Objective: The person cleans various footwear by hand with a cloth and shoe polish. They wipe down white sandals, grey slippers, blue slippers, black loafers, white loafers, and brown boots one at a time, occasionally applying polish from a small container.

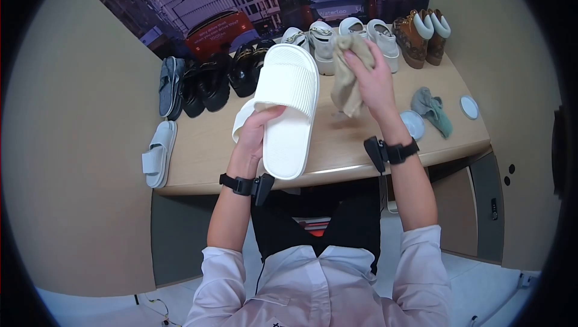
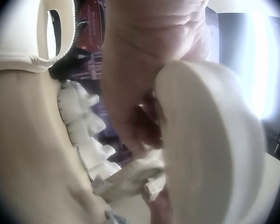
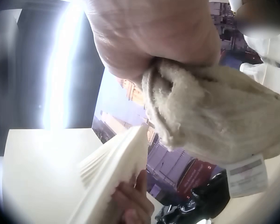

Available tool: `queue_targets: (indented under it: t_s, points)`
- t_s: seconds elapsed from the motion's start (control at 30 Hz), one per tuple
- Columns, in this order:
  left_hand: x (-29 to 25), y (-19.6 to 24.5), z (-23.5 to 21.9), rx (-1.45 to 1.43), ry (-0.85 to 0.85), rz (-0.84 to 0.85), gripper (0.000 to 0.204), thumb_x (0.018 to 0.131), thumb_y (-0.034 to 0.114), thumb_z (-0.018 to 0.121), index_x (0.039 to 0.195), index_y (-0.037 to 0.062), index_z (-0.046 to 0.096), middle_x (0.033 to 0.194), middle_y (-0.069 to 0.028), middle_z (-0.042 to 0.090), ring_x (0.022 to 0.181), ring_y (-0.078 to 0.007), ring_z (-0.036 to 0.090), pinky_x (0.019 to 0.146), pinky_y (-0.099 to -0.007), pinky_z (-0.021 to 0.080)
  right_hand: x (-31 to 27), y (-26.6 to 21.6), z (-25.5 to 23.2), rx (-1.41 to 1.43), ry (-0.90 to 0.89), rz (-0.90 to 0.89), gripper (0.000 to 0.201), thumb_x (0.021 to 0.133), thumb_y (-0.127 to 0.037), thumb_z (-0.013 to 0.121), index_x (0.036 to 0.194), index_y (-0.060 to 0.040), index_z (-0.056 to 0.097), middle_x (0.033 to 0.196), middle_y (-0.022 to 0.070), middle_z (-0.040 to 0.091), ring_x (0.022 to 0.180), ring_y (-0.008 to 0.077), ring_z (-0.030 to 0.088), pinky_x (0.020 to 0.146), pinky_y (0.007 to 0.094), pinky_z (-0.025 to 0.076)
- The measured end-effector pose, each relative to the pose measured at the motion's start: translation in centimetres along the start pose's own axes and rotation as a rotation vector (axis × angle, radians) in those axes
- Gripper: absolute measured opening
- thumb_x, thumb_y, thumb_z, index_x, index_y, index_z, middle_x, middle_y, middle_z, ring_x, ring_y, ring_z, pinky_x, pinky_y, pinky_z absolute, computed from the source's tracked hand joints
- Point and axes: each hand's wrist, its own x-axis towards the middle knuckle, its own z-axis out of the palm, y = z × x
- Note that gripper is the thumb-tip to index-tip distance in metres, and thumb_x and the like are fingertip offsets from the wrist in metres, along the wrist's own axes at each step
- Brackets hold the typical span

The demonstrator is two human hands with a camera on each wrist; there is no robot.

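A white ribbed slide sandal (image 1: 288, 140) is held up over the table's front edge, its footbed facing the head camera. My left hand (image 1: 253, 135) grips it by the side, thumb over the edge by the strap. Partly behind it, the matching white slide (image 1: 242, 120) shows on the table, mostly hidden in the head view. My right hand (image 1: 378, 86) pinches a beige cloth (image 1: 346, 89), bunched at the top and hanging down, just right of the held slide. A white label (image 3: 247, 176) hangs from the cloth in the right wrist view.
Along the back of the table (image 1: 208, 146) stand grey slippers (image 1: 171, 86), black shoes (image 1: 208, 83), white shoes (image 1: 385, 41) and brown boots (image 1: 415, 38). A light grey slide pair (image 1: 159, 152) sits at the left edge. On the right lie a grey-green cloth (image 1: 432, 110) and small white dishes (image 1: 469, 107).
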Motion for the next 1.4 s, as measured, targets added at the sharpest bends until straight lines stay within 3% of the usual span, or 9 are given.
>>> queue_targets:
  t_s: [0.17, 0.4, 0.53, 0.67, 1.0, 1.1, 1.13, 1.27, 1.4]
  points:
    - [0.3, -0.6, -1.0, 0.019, -0.036, 0.058, 0.058, 0.100, 0.007, 0.068, 0.155, -0.0042, 0.052, 0.136, -0.0211, 0.071, 0.118, -0.0319, 0.077, 0.100, -0.0419, 0.067, 1.2, -0.7, 3.8, -0.162, -0.139, -0.171, 0.039, 0.101, -0.024, 0.080, 0.132, -0.0005, 0.075, 0.125, 0.0123, 0.077, 0.114, 0.0204, 0.073, 0.099, 0.0322, 0.056]
    - [-0.5, -1.0, -1.9, 0.166, 0.020, 0.132, 0.052, 0.102, 0.007, 0.065, 0.152, -0.0057, 0.054, 0.134, -0.0205, 0.073, 0.116, -0.0299, 0.078, 0.097, -0.0405, 0.067, -5.0, 0.0, 4.7, -0.278, 0.022, -0.337, 0.038, 0.096, -0.006, 0.078, 0.133, -0.0019, 0.076, 0.124, 0.0170, 0.071, 0.109, 0.0320, 0.073, 0.094, 0.0386, 0.058]
    - [0.7, -0.1, -0.9, -0.043, 0.055, 0.108, 0.043, 0.107, 0.010, 0.064, 0.147, -0.0058, 0.057, 0.130, -0.0201, 0.074, 0.112, -0.0295, 0.078, 0.091, -0.0409, 0.068, -8.9, 0.1, 5.4, -0.374, -0.080, -0.434, 0.046, 0.092, 0.001, 0.076, 0.137, -0.0032, 0.075, 0.126, 0.0188, 0.068, 0.109, 0.0349, 0.072, 0.094, 0.0399, 0.059]
    - [1.7, -0.7, 0.3, 0.010, 0.226, 0.302, 0.043, 0.113, 0.021, 0.064, 0.146, -0.0057, 0.057, 0.129, -0.0194, 0.074, 0.108, -0.0282, 0.078, 0.090, -0.0404, 0.066, -11.9, 1.3, 6.1, -0.356, -0.058, -0.275, 0.050, 0.090, 0.003, 0.074, 0.139, -0.0036, 0.074, 0.125, 0.0199, 0.066, 0.110, 0.0374, 0.071, 0.094, 0.0406, 0.059]
    - [2.0, -1.2, 0.1, -0.115, 0.415, 0.404, 0.039, 0.113, 0.019, 0.062, 0.143, -0.0053, 0.057, 0.121, -0.0197, 0.075, 0.103, -0.0290, 0.080, 0.085, -0.0425, 0.069, -15.0, -1.1, 4.7, -0.469, -0.098, -0.203, 0.048, 0.090, -0.012, 0.084, 0.135, 0.0001, 0.074, 0.120, 0.0216, 0.068, 0.106, 0.0393, 0.071, 0.095, 0.0436, 0.059]
    - [3.2, -3.2, -0.5, -0.197, 0.555, 0.557, 0.041, 0.114, 0.023, 0.062, 0.145, -0.0037, 0.055, 0.127, -0.0174, 0.073, 0.106, -0.0278, 0.078, 0.088, -0.0427, 0.068, -15.2, 0.0, 5.7, -0.472, -0.003, -0.191, 0.050, 0.094, -0.017, 0.086, 0.138, 0.0013, 0.071, 0.122, 0.0206, 0.070, 0.106, 0.0351, 0.073, 0.097, 0.0408, 0.059]
    - [3.0, -3.8, 0.9, -0.197, 0.586, 0.578, 0.042, 0.114, 0.024, 0.064, 0.145, -0.0023, 0.054, 0.131, -0.0161, 0.071, 0.111, -0.0270, 0.076, 0.093, -0.0428, 0.066, -15.5, 0.4, 6.4, -0.221, 0.064, 0.078, 0.051, 0.099, -0.020, 0.084, 0.142, 0.0024, 0.066, 0.127, 0.0170, 0.072, 0.114, 0.0261, 0.073, 0.100, 0.0369, 0.057]
    - [2.1, -4.9, 4.9, -0.164, 0.521, 0.520, 0.041, 0.116, 0.029, 0.061, 0.146, 0.0013, 0.058, 0.135, -0.0118, 0.070, 0.122, -0.0234, 0.071, 0.107, -0.0418, 0.059, -13.2, -0.1, 5.2, 0.226, 0.099, 0.374, 0.045, 0.104, -0.014, 0.078, 0.143, 0.0034, 0.064, 0.134, 0.0122, 0.074, 0.120, 0.0154, 0.069, 0.103, 0.0331, 0.056]
    - [-1.2, -3.7, 4.6, 0.008, 0.344, 0.430, 0.055, 0.114, 0.029, 0.064, 0.160, 0.0039, 0.045, 0.152, -0.0106, 0.059, 0.140, -0.0259, 0.059, 0.116, -0.0425, 0.051, -9.7, -2.9, 0.8, 0.143, 0.139, 0.256, 0.043, 0.104, -0.013, 0.077, 0.142, 0.0035, 0.066, 0.130, 0.0105, 0.076, 0.116, 0.0148, 0.071, 0.103, 0.0308, 0.055]
